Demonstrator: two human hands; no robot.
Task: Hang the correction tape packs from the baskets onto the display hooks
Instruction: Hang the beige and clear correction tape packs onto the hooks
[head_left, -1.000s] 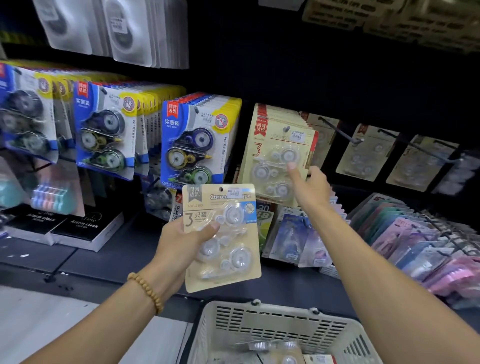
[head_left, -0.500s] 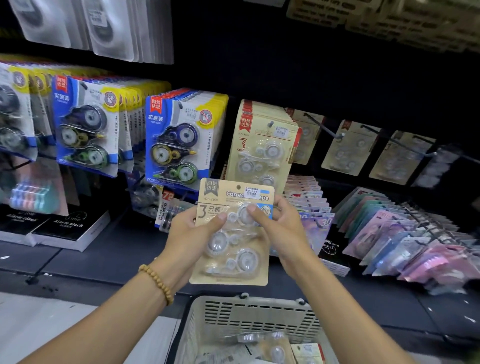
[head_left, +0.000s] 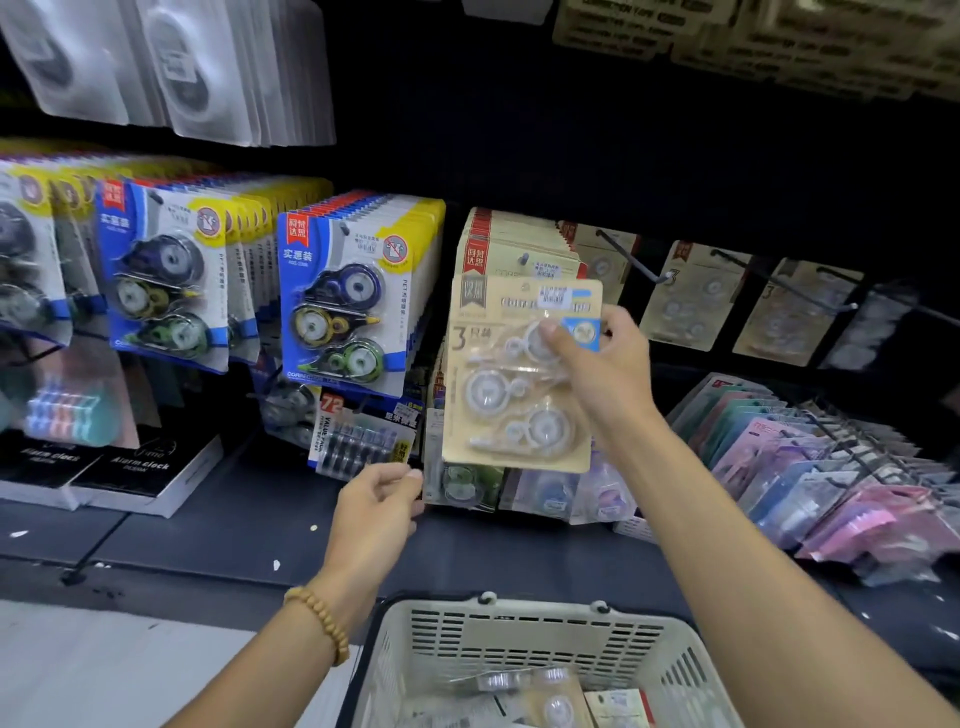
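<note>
My right hand (head_left: 597, 364) grips a beige correction tape pack (head_left: 511, 410) with three clear dispensers, holding it up in front of a full hook of the same beige packs (head_left: 519, 244). The pack's top hole sits just below that hook's tip. My left hand (head_left: 379, 506) hangs below and to the left with loosely curled fingers, holding nothing. A white basket (head_left: 524, 639) stands below my arms with more packs (head_left: 550, 701) lying in it. To the right, a nearly bare hook (head_left: 631, 260) and another hook (head_left: 779, 283) carry only a few beige packs.
Blue and yellow correction tape packs (head_left: 337, 296) fill the hooks to the left. Pastel packs (head_left: 841, 467) lie in slanted rows at the right. Black alarm clock boxes (head_left: 135, 473) sit on the dark shelf at the left. White packs (head_left: 208, 67) hang overhead.
My left hand has let go of the beige pack and dropped down. My right hand alone has raised the pack up toward the beige hook row.
</note>
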